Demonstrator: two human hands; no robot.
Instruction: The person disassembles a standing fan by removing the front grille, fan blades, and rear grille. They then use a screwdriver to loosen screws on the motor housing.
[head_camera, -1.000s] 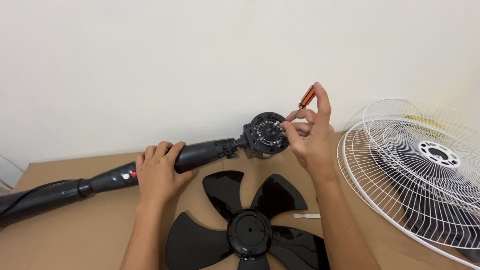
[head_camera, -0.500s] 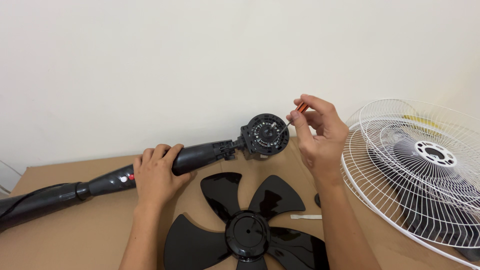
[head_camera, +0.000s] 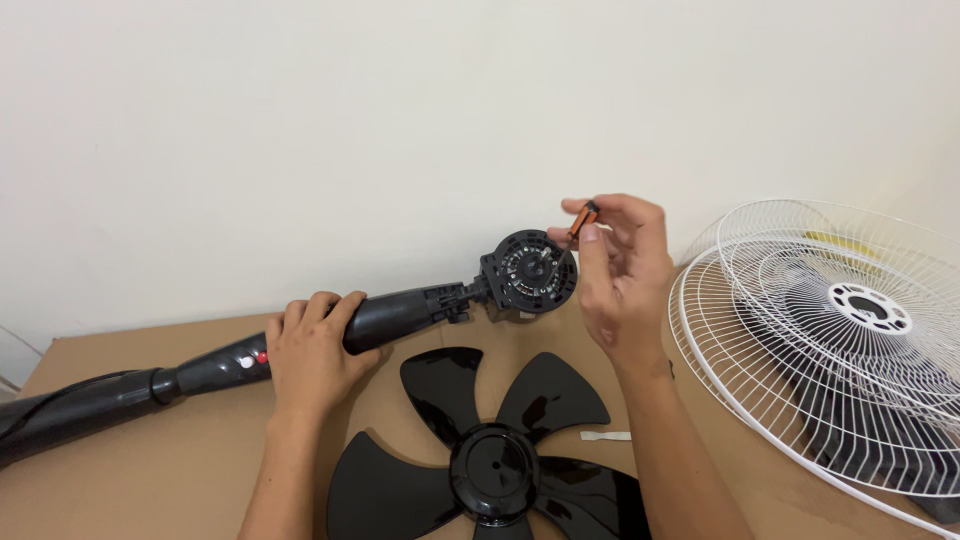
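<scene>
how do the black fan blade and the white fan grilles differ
The black fan blade is solid plastic with broad lobes; the white fan grilles are open wire. The blade lies flat on the cardboard, while the grilles lean tilted, overlapping each other. Both are round with a central hub.

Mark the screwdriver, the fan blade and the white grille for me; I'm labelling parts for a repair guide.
screwdriver (head_camera: 583, 219), head view, orange handle between the fingertips.
fan blade (head_camera: 497, 468), head view, round black hub.
white grille (head_camera: 760, 330), head view, wire ribs left of the centre ring.

Glossy black plastic fan blade (head_camera: 495, 455) — matt cardboard (head_camera: 150, 470)
</scene>
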